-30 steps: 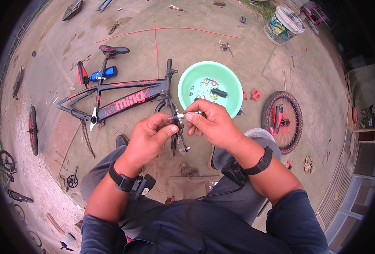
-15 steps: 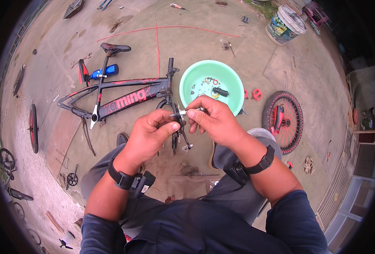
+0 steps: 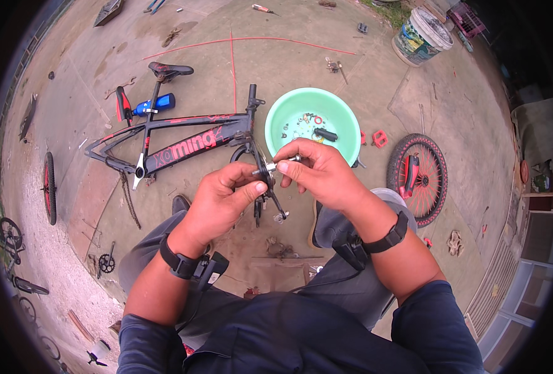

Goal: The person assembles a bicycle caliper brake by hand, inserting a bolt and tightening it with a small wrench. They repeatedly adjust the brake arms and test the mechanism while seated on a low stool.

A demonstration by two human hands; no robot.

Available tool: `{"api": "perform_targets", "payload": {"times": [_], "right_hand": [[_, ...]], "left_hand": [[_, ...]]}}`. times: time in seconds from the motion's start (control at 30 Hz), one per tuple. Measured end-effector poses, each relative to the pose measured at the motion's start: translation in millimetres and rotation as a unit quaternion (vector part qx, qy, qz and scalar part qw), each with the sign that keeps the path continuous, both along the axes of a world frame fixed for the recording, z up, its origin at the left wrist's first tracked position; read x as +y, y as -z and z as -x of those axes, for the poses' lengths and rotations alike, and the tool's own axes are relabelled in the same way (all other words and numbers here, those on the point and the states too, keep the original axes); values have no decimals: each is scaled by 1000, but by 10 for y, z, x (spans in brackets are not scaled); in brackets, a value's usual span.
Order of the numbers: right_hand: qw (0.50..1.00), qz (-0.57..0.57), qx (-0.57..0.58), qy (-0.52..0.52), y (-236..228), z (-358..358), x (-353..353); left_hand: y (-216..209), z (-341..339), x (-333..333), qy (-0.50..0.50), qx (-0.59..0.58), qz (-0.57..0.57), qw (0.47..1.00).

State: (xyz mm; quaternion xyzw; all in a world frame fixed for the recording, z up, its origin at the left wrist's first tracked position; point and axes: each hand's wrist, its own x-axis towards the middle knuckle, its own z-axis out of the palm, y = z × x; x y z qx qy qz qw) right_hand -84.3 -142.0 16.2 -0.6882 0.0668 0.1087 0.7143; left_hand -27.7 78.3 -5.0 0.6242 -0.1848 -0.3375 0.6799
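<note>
In front of me, my left hand pinches a dark, flat bicycle part between thumb and fingertips. From the right, my right hand grips a small silver rod-like metal part with thumb and bent forefinger, its near end against the dark part. Just beyond both hands is the front fork end of a black and red bicycle frame lying on the ground. Dark arms hang below my fingers; whether they belong to the fork or to the held part, I cannot tell.
A light green basin with small loose parts stands ahead to the right. Farther right lie a red-spoked wheel and a red pedal. A printed bucket is at the far right; another wheel lies left.
My right hand has shifted very slightly and its lower fingers are curled in more. My left hand keeps its place, still pinching the dark part.
</note>
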Motion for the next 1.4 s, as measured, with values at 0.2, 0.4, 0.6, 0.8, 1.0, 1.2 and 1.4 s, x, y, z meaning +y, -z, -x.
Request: {"api": "perform_targets", "payload": {"times": [0.2,0.4,0.6,0.8,1.0,1.2,1.4], "right_hand": [[1000,-24,5,-8,-21,-2,-92],[995,-87,21,-35,-10,16,-155],[994,-97,16,-38,-13,11,-178],[992,-118,12,-47,-20,8,-177],[989,-128,26,-62,-34,14,-190],[990,-122,19,-67,-9,3,-208],[989,-106,38,-93,-49,10,-240]], "left_hand": [[13,-5,19,8,6,2,1000],[0,-18,37,5,24,23,999],[-40,-20,40,0,35,32,999],[-52,-25,57,7,29,27,999],[-30,-40,77,23,27,22,999],[-44,-22,80,45,13,22,999],[-56,16,54,34,4,27,999]]}}
